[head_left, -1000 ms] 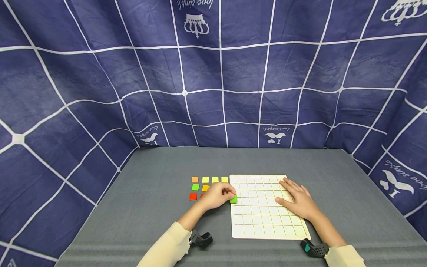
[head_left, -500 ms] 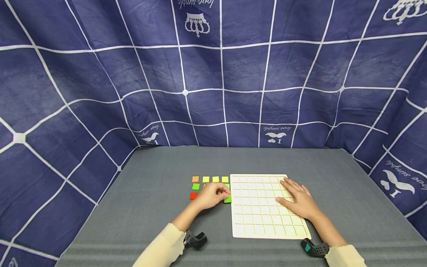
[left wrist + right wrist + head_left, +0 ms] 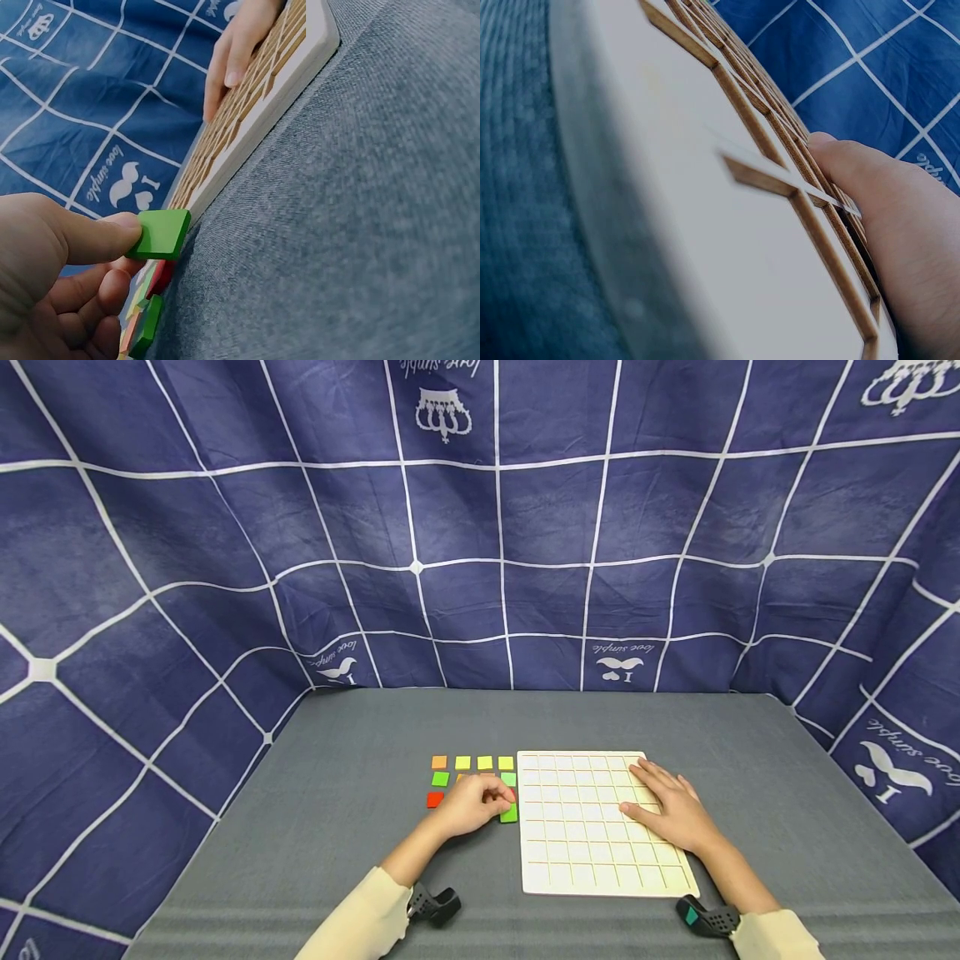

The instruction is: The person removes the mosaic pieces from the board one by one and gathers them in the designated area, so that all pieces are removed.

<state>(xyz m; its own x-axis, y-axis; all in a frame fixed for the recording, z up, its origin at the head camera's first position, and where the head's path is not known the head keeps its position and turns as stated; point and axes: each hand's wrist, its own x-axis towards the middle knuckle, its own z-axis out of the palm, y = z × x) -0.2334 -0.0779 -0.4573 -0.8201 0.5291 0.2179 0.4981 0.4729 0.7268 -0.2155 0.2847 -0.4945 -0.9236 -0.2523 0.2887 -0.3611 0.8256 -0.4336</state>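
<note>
A flat green square tile (image 3: 509, 813) is pinched between the thumb and finger of my left hand (image 3: 471, 804), just off the left edge of a pale gridded board (image 3: 581, 835). The left wrist view shows this green tile (image 3: 163, 234) up close, raised above the grey cloth, with the other fingers curled beneath. My right hand (image 3: 667, 806) rests on the board's right side, fingers spread. Its thumb (image 3: 847, 161) lies along the raised grid lines in the right wrist view. My left hand partly covers the tiles behind it.
Left of the board lie several coloured tiles in rows: an orange tile (image 3: 439, 762), a yellow tile (image 3: 484, 762), a green tile (image 3: 440, 779) and a red tile (image 3: 435, 800) among them. A blue curtain (image 3: 465, 602) backs the grey table (image 3: 360, 827).
My left hand has drawn the green tile leftward off the board's edge and slightly toward me. The right hand stays in place on the board.
</note>
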